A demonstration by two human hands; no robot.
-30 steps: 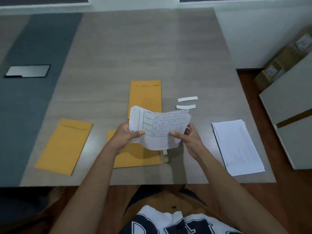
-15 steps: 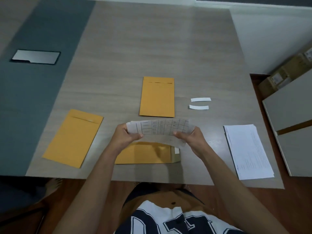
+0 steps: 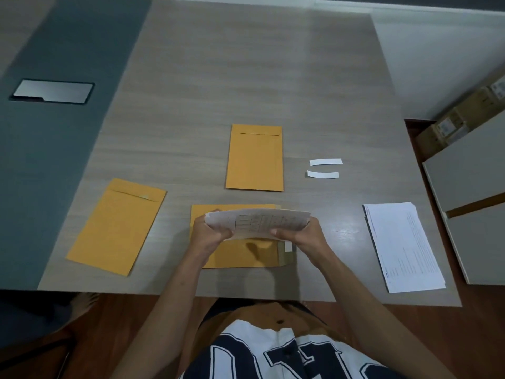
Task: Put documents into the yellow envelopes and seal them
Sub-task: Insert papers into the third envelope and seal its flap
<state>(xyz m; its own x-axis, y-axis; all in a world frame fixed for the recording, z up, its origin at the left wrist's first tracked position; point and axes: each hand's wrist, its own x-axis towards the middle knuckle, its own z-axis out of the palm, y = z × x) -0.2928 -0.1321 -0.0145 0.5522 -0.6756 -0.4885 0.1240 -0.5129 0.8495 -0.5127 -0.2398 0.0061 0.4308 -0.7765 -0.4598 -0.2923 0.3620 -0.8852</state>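
Right now the documents [image 3: 259,222], a small sheaf of white sheets printed with a ruled table, are held bowed above the desk [image 3: 246,77], low over the near middle. The left hand [image 3: 209,235] has its grip clamped on the sheaf's left end, fingers curled under and thumb on top; the right hand [image 3: 303,236] grips the right end the same way. Directly beneath them lies a yellow envelope [image 3: 240,255] turned sideways, its open flap [image 3: 285,255] at the right end with what looks like a white strip on it, though that spot is small and partly hidden. Beyond it, a second yellow envelope [image 3: 255,160] lies flat and upright with its flap end away from the person. A third yellow envelope [image 3: 117,225] lies well to the left, tilted, near the desk's front edge. Two short white paper strips [image 3: 323,168] lie side by side to the right of the far envelope, apart from it. A stack of white printed pages [image 3: 404,247] rests at the desk's right front corner. A dark grey panel [image 3: 54,160] runs along the desk's left side, holding a silver plate [image 3: 53,91]. Cardboard boxes [image 3: 461,116] sit on the floor to the right.
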